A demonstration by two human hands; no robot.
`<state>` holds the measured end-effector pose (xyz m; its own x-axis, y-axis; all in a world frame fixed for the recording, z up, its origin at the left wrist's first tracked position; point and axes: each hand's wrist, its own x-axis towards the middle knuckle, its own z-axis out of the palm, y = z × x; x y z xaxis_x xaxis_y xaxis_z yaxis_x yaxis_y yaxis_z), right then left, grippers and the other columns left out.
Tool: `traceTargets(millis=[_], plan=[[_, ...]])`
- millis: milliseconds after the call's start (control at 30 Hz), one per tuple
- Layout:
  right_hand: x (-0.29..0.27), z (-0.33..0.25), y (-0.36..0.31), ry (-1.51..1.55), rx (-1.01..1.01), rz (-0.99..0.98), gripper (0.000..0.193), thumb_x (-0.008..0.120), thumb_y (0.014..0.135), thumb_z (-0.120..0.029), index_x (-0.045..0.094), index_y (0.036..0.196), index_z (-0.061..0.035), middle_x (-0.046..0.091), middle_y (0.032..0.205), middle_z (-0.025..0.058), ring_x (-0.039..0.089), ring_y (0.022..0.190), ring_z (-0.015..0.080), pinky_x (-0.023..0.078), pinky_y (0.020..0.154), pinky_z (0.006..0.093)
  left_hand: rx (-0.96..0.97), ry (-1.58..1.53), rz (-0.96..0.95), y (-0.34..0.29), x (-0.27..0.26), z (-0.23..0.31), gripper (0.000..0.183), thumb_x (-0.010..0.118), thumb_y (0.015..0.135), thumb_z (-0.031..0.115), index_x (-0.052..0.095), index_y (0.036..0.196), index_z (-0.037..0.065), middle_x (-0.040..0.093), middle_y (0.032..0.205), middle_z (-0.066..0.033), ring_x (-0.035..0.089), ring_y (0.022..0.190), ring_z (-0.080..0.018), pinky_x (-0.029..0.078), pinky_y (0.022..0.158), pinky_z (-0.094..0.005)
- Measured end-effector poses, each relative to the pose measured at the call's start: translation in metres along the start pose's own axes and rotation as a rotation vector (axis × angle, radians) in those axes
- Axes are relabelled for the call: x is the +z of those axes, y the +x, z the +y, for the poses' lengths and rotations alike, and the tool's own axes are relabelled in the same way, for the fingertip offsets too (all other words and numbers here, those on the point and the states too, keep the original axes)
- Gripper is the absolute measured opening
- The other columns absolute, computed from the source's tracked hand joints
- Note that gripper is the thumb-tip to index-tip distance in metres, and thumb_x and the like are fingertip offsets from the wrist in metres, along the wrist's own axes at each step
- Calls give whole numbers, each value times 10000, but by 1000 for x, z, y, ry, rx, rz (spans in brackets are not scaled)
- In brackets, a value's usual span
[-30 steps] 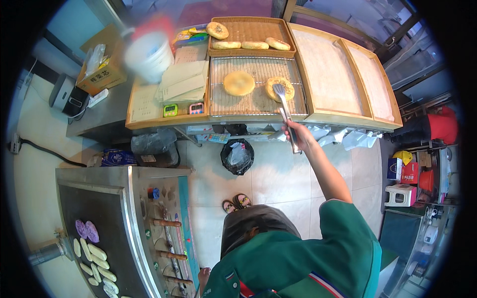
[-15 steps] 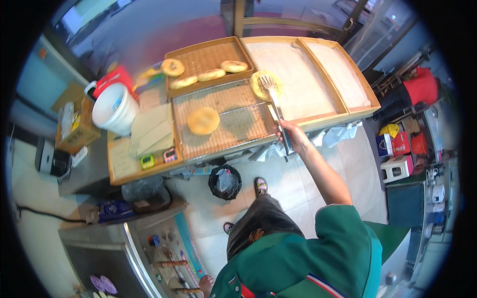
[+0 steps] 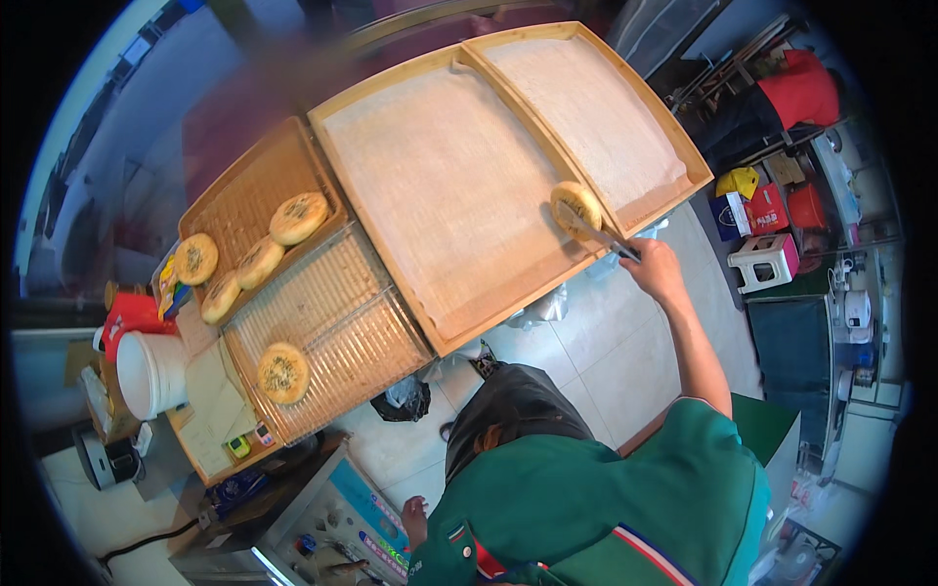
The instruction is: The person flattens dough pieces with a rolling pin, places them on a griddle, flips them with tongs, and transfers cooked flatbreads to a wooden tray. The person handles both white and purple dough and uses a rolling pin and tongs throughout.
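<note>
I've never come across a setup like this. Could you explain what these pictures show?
There is no machine here: a person works with bare hands. The view comes from a fisheye camera on their head looking down, so straight edges bend toward the rim. The right hand holds metal tongs, which grip a round flatbread at the paper-lined wooden tray, near its divider. The left hand hangs low beside the body. Left of that tray, one seeded flatbread lies on a wire rack, and four more sit in or on a brown tray.
</note>
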<state>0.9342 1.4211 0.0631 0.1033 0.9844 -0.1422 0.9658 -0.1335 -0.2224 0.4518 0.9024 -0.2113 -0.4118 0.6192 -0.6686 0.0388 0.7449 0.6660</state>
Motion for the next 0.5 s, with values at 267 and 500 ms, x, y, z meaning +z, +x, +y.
traceTargets(millis=[267, 500], plan=[[-58, 48, 12, 120, 128, -53, 387, 740, 727, -195, 627, 1058, -29, 661, 931, 170, 638, 856, 297, 502, 743, 394, -163, -73, 28, 26, -21, -36, 161, 527, 902, 120, 603, 976, -2, 650, 839, -96, 648, 746, -212, 525, 646, -298], [-116, 56, 51, 694, -66, 449, 219, 620, 884, -177, 576, 1050, -42, 600, 801, -1, 560, 642, 58, 437, 545, 179, -172, -116, 21, 53, 19, -46, 153, 542, 887, 121, 626, 921, -1, 672, 843, -106, 649, 742, -187, 523, 659, -300]])
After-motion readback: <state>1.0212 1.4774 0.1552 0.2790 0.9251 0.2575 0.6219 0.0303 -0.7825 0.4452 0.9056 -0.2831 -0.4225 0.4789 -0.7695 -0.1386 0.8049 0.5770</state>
